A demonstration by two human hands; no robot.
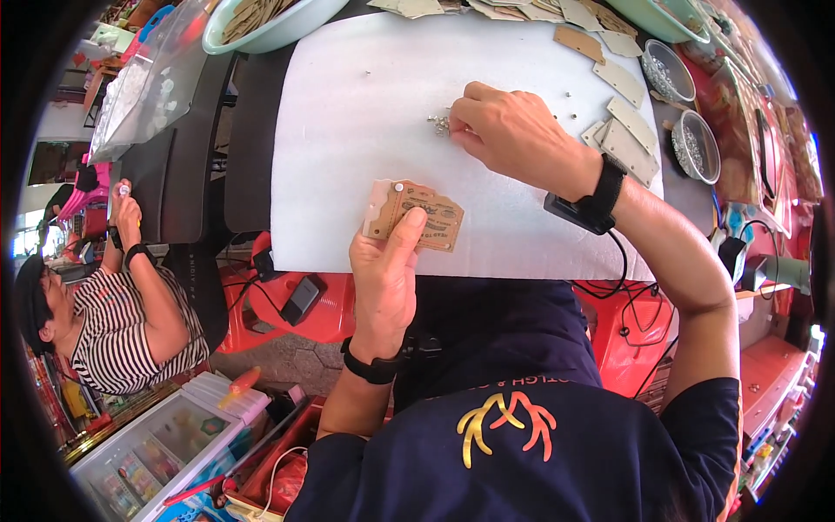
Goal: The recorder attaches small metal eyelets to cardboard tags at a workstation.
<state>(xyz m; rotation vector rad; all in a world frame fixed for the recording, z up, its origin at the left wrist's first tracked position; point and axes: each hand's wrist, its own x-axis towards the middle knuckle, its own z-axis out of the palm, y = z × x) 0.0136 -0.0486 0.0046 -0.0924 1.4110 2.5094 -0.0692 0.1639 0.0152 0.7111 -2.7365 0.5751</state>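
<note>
My left hand (383, 283) is closed around a small brown printed card (445, 228), its thumb pressing on the front. A round whitish stud sits near the card's upper left corner, and a pale translucent piece shows along its left edge. My right hand (513, 130) reaches over the white foam sheet (330, 157), fingers curled together at a little heap of shiny silvery pieces (438, 124). Whatever lies between those fingertips is hidden. A few loose bits are scattered just beyond the right hand.
Pale cards (631, 126) lie along the sheet's right side, with more at its far edge. Two clear bowls (694, 146) of silvery pieces stand at the right. A pale green basin (215, 39) holds brown cards at far left. A person in stripes (143, 326) sits leftward.
</note>
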